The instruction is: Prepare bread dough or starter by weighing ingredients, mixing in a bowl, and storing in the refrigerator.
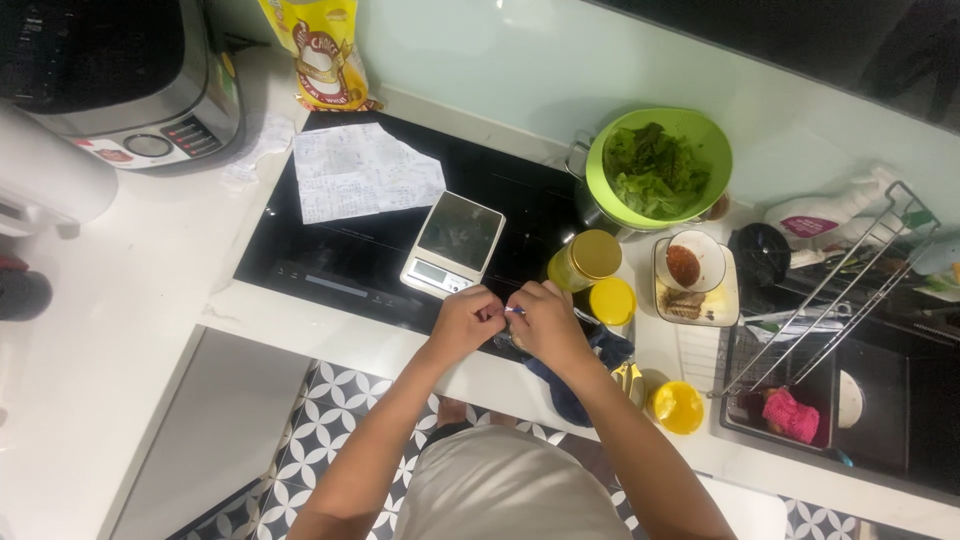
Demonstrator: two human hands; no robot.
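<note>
Both hands meet over the front edge of the black cooktop [340,240], just in front of the scale [453,245]. The left hand [465,322] and the right hand [545,322] are each curled shut, fingertips pinching a small thing [511,311] between them; it is too small to tell what it is, only that a pale bluish bit shows in the gap. Under the right hand lies a dark blue cloth [575,385], draped over the counter [110,330] edge.

Just right of the hands stand a jar [585,262] with a yellow lid and a second yellow lid [612,300] beside it. A third yellow lid [677,406] sits nearer the counter edge, by the sink [880,410]. Behind the jar is a green bowl [660,165] full of salad leaves. Right of the jar a square tray [728,295] carries a white bowl [692,262] with reddish-brown powder. A wire rack [850,290] leans over the sink, where a pink sponge [790,413] lies.

On the back of the cooktop lies a creased sheet of paper [362,172]. A yellow bag [322,52] stands against the wall, and a grey appliance [120,75] fills the far left corner
</note>
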